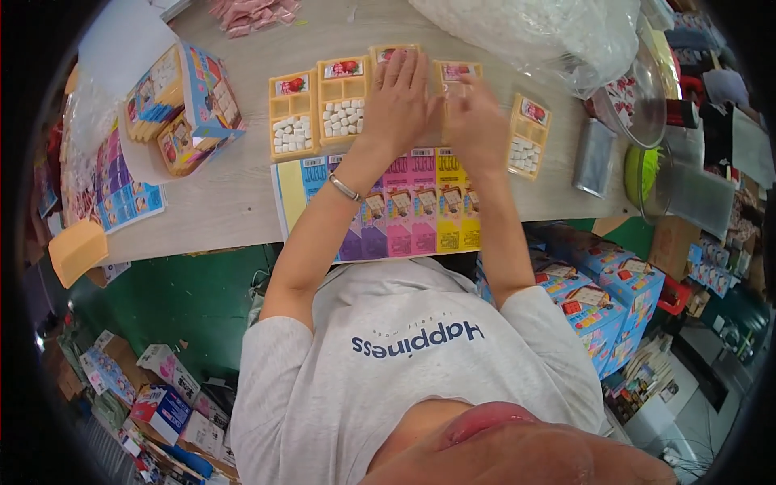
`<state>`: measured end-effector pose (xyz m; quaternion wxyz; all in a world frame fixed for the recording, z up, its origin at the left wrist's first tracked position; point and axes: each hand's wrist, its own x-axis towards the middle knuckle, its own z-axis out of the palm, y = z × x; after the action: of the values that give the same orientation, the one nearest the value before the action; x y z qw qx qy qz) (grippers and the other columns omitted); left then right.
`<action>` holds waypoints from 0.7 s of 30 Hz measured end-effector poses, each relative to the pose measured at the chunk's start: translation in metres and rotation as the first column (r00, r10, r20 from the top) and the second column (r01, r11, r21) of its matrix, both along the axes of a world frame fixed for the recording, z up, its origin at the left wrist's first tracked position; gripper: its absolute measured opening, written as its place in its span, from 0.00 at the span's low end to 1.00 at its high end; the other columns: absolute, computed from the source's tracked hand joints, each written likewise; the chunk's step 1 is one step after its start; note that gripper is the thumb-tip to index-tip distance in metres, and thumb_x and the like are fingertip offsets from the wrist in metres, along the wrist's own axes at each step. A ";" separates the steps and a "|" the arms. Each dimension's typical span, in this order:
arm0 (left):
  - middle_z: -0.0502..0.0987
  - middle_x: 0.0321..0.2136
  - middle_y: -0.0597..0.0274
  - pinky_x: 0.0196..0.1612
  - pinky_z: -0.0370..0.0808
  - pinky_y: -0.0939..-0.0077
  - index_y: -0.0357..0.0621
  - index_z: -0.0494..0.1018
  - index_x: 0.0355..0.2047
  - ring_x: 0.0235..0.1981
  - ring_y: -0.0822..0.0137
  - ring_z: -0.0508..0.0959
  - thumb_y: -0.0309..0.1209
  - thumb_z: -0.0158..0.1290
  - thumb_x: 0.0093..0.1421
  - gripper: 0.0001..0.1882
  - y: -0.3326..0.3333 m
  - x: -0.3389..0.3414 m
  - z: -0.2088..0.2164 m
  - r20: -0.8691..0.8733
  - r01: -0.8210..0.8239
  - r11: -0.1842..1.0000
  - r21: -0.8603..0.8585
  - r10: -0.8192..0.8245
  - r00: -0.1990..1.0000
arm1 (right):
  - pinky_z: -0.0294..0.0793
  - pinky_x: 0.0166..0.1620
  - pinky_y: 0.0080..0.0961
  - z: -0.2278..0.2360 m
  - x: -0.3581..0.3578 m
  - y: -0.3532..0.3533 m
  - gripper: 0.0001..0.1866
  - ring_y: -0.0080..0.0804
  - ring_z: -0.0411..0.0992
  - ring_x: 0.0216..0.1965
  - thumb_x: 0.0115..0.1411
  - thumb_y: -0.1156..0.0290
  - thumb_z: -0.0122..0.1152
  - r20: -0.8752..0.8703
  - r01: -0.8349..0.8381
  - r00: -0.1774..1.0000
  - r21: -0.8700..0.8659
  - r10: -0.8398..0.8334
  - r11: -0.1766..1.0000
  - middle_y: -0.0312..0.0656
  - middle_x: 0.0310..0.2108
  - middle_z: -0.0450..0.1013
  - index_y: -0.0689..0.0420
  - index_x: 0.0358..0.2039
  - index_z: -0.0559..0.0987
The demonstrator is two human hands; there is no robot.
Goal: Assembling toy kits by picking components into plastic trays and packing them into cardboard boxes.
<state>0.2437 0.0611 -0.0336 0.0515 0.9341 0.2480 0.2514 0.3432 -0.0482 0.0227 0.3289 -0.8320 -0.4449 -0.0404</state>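
Several pale yellow compartment trays stand in a row on the table, the leftmost tray [289,107] and its neighbour [349,86] each holding small white pieces and a packet with a strawberry picture. My left hand [398,105] lies with fingers stretched over the third tray [394,55] and hides most of it. Over the fourth tray [457,71] is my right hand [478,125], its fingers smeared by motion, so whether it holds anything does not show. A further tray [529,136] sits apart, tilted, to its right. Below the hands lies a colourful printed card sheet [412,230].
An open printed box [212,93] with stacked trays stands at left. Pink packets [255,14] lie at the far edge, and a clear plastic bag [541,40] at far right. Near a metal tin [594,158] is a clear bowl [651,113]. Blue printed boxes [586,303] stand below the table.
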 end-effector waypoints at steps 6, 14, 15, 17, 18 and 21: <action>0.55 0.70 0.49 0.73 0.44 0.51 0.37 0.53 0.70 0.73 0.53 0.50 0.59 0.48 0.62 0.47 -0.020 0.012 0.007 -0.203 -0.078 0.992 -0.097 0.057 0.978 | 0.74 0.37 0.25 0.026 0.130 -0.147 0.18 0.25 0.75 0.29 0.62 0.59 0.63 -0.106 0.513 0.856 0.075 -0.505 0.855 0.39 0.29 0.79 0.60 0.44 0.81; 0.51 0.71 0.43 0.73 0.42 0.49 0.35 0.51 0.70 0.74 0.49 0.46 0.61 0.45 0.64 0.48 -0.021 0.003 0.006 -0.188 0.010 0.982 -0.187 -0.046 0.981 | 0.75 0.35 0.25 0.002 0.202 -0.186 0.18 0.27 0.79 0.28 0.57 0.57 0.67 -0.392 0.360 0.802 -0.284 -0.451 0.888 0.40 0.25 0.81 0.60 0.37 0.86; 0.51 0.71 0.43 0.73 0.41 0.49 0.35 0.50 0.70 0.74 0.49 0.46 0.61 0.45 0.65 0.48 -0.022 0.001 0.009 -0.160 0.029 0.965 -0.259 -0.073 0.985 | 0.76 0.35 0.28 -0.003 0.206 -0.189 0.19 0.31 0.79 0.26 0.57 0.54 0.66 -0.477 0.334 0.780 -0.229 -0.405 0.914 0.41 0.24 0.81 0.59 0.36 0.87; 0.52 0.70 0.43 0.73 0.42 0.49 0.35 0.51 0.70 0.74 0.49 0.46 0.61 0.43 0.66 0.46 -0.029 -0.002 0.029 -0.110 0.044 0.954 -0.297 -0.080 0.991 | 0.73 0.33 0.23 0.002 0.205 -0.189 0.16 0.25 0.77 0.26 0.56 0.60 0.67 -0.539 0.337 0.740 -0.221 -0.403 0.915 0.37 0.24 0.80 0.61 0.36 0.86; 0.54 0.70 0.42 0.72 0.42 0.49 0.36 0.53 0.70 0.73 0.48 0.47 0.61 0.42 0.66 0.45 -0.032 -0.003 0.038 -0.060 0.060 0.942 -0.329 -0.084 0.995 | 0.71 0.30 0.19 0.004 0.204 -0.189 0.13 0.20 0.75 0.26 0.55 0.66 0.69 -0.601 0.341 0.695 -0.209 -0.395 0.917 0.34 0.25 0.79 0.63 0.37 0.86; 0.62 0.66 0.43 0.71 0.46 0.51 0.37 0.57 0.68 0.70 0.47 0.56 0.58 0.41 0.68 0.40 -0.040 -0.002 0.047 0.069 0.145 0.937 -0.317 -0.129 0.989 | 0.74 0.33 0.26 -0.002 0.210 -0.188 0.14 0.30 0.78 0.28 0.58 0.64 0.64 -0.427 0.330 0.799 -0.277 -0.423 0.902 0.39 0.27 0.80 0.62 0.36 0.86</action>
<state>0.2415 0.0216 0.0135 0.2261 0.9221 0.2186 0.2254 0.5535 -0.2360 0.0209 0.3331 -0.9151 -0.1767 0.1431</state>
